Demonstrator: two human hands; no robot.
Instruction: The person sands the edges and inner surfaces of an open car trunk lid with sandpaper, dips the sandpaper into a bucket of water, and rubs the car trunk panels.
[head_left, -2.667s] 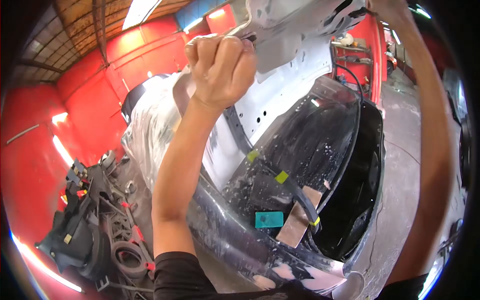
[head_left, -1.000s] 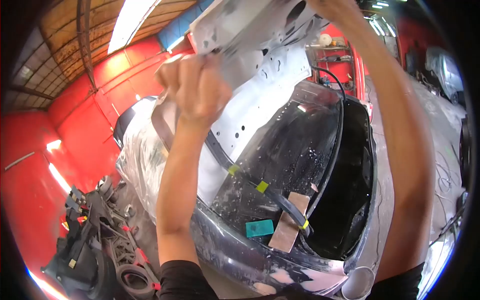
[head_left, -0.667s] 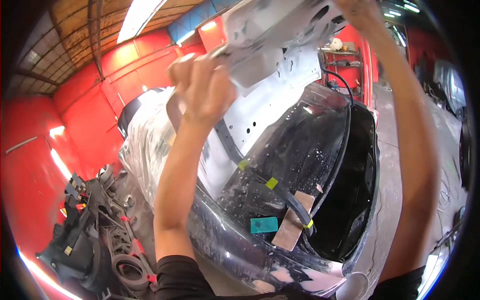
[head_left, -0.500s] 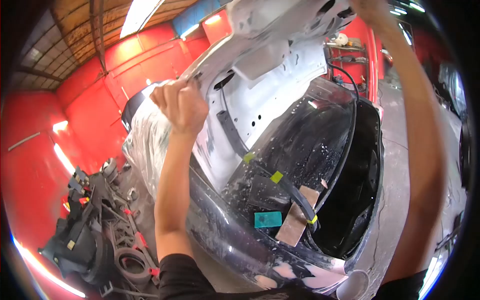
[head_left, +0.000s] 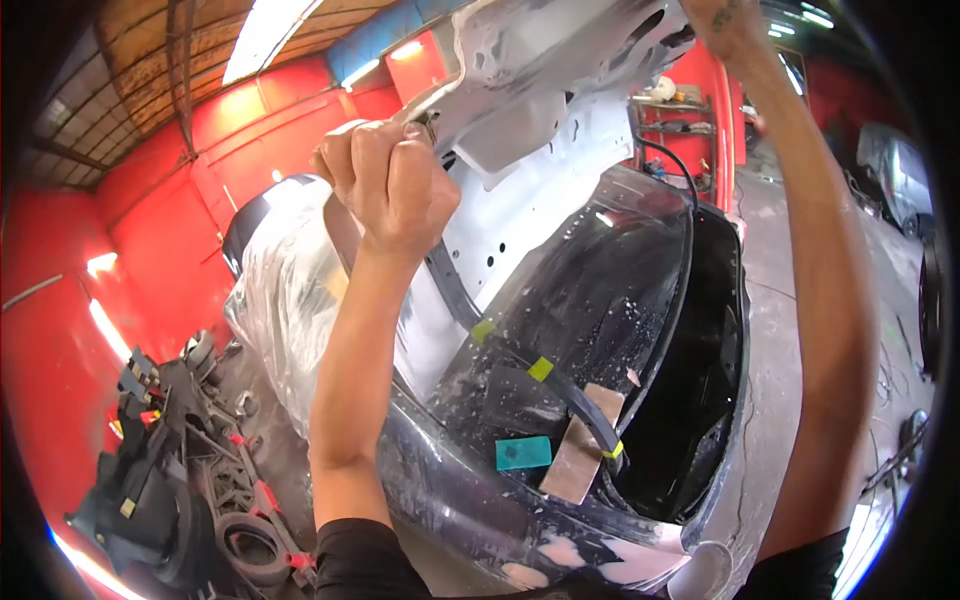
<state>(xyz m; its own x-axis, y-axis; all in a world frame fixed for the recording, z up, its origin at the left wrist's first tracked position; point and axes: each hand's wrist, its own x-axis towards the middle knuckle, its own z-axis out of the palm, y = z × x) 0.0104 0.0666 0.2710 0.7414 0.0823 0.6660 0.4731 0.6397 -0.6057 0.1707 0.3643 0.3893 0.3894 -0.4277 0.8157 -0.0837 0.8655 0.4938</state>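
Observation:
A raised grey-white panel point(head_left: 515, 75) tilts over the open, black-lined bay point(head_left: 600, 270) of a dark car body. My left hand point(head_left: 388, 185) is closed at the panel's left edge, its fingertips turned away from view. At the top right, my right hand point(head_left: 722, 28) is raised beside the panel's other end; its fingers are mostly outside the picture. On the near part of the body lie a teal block point(head_left: 523, 453) and a brown flat board point(head_left: 570, 470). A dark strip point(head_left: 578, 402) with yellow tape crosses the board.
Plastic sheeting point(head_left: 275, 290) covers the body's left side. Dismantled dark parts point(head_left: 165, 500) and a round ring point(head_left: 252, 548) lie on the floor at left. A shelf point(head_left: 675, 130) stands behind. A round container point(head_left: 700, 572) is at the bottom, right of centre.
My left hand has gone down the panel's left edge and come back up, staying closed. My right hand stays high by the panel's far end. The panel's tilt and the camera view have shifted.

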